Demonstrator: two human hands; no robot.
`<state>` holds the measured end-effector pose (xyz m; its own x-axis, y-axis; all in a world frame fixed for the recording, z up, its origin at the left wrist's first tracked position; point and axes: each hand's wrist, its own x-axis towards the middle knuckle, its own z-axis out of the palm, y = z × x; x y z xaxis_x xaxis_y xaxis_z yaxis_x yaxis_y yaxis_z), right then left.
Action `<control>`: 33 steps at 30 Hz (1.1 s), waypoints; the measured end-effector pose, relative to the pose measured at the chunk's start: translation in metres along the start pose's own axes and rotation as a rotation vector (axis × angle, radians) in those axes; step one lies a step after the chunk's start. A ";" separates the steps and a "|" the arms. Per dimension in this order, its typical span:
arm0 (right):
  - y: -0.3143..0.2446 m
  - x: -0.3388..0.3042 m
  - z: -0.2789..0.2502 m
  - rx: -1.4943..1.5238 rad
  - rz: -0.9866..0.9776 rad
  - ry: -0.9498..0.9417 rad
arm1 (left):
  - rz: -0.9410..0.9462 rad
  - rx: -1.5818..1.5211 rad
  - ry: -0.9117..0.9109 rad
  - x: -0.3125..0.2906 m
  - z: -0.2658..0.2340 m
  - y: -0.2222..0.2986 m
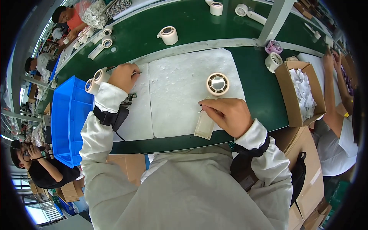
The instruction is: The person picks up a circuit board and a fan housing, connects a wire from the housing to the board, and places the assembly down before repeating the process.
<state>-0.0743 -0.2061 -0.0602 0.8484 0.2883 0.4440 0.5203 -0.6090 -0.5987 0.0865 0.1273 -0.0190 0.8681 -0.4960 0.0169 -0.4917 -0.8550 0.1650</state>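
A cream handheld fan lies on the white mat [172,92], its round head [217,84] away from me and its open, hollow-looking handle [204,129] toward me. My right hand [232,115] is over the upper handle, thumb and finger pinched; a tiny dark tip shows at the fingertips, too small to name. My left hand [124,78] is closed at the mat's left edge, with something small and dark barely showing at its fingertips. Beside that hand stand cream fan parts [92,86]. A small circuit board [130,99] with dark parts lies by my left wrist.
At left stands a blue bin [71,122]; at right, a cardboard box [285,82] of white pieces, near a fan head [273,61]. Past a metal rail [199,46], more fan parts [168,35] sit on the green surface. An upright post [276,21] rises there. Other people work on both sides.
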 end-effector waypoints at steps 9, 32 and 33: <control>-0.003 0.005 -0.005 0.029 0.010 0.063 | 0.127 -1.152 -0.241 -0.009 0.017 0.129; -0.011 0.008 -0.010 0.220 0.348 0.166 | 0.125 -1.356 -0.162 -0.026 0.056 0.154; -0.011 0.006 -0.012 0.204 0.350 0.176 | 0.130 -1.378 -0.169 -0.026 0.058 0.155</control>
<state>-0.0762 -0.2065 -0.0431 0.9566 -0.0502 0.2869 0.2280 -0.4841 -0.8448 -0.0163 -0.0008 -0.0514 0.7549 -0.6558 0.0052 -0.0198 -0.0148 0.9997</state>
